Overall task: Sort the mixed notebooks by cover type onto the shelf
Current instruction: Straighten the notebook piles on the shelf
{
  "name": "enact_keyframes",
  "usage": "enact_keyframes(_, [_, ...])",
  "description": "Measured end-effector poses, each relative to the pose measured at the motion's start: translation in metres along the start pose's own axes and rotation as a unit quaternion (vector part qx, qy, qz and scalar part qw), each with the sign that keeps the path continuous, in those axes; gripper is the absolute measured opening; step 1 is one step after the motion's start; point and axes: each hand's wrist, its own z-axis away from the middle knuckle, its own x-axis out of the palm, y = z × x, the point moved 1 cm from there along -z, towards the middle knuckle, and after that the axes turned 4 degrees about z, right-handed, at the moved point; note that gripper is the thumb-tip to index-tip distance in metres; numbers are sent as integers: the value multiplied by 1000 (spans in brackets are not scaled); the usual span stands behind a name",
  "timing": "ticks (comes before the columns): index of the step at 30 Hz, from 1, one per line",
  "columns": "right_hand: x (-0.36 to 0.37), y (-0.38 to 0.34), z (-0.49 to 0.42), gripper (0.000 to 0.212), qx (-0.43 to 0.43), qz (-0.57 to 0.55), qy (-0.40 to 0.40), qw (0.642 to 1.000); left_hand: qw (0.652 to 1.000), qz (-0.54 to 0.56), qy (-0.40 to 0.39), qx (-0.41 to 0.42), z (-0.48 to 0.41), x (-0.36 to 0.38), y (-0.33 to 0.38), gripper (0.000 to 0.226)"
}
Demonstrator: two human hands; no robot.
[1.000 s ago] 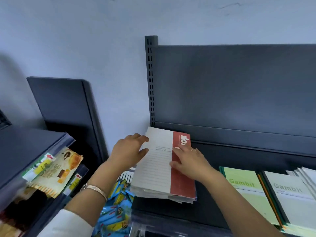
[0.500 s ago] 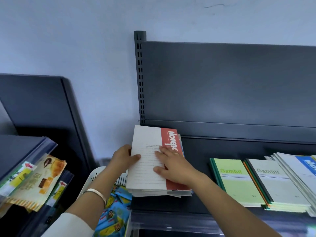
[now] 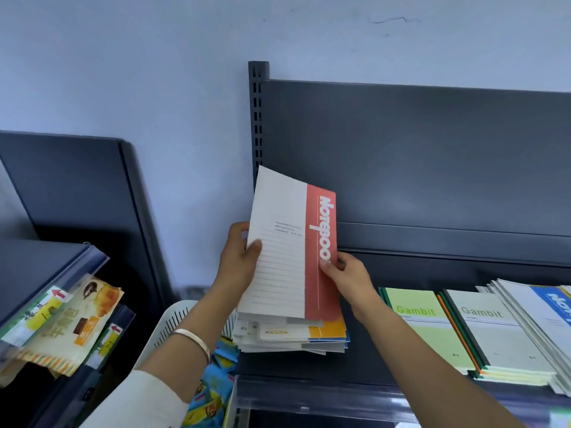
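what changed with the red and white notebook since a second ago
The red and white notebook, which lay flat on the mixed stack, has been lifted and tilted up. The left hand now grips its left edge, thumb on the cover, and the right hand pinches its red edge; earlier both only rested on it. The stack and the Gambit notebooks stayed put.

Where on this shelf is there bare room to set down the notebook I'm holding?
Bare shelf lies between the mixed stack and the green Gambit stack, and along the back behind both Gambit stacks. The right end is crowded: the grey Gambit stack and blue-and-white notebooks overlap.
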Motion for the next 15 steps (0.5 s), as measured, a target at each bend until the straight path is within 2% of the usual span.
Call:
enact_keyframes(3, [-13, 0, 2, 21, 10, -67, -13, 998, 1000, 8, -13, -15, -4, 15, 3, 22])
enact_keyframes(6, [-35, 2, 0, 11, 3, -67, 48, 997, 995, -51, -77, -37, -9, 24, -6, 19])
enact_keyframes(8, [-50, 5, -2, 8, -2, -70, 95, 993, 974, -187, -125, -27, -10, 27, -15, 28])
enact_keyframes(11, [-65, 11, -3, 10, 4, -59, 132, 989, 901, -416, -123, -4, -4, 25, -26, 50])
enact_keyframes(13, [-68, 14, -2, 12, 8, -56, 133, 990, 875, -470, -106, -34, 2, 21, -33, 75])
enact_keyframes(15, [-66, 17, -1, 15, 11, -53, 130, 990, 887, -442, -93, -98, 2, 15, -41, 94])
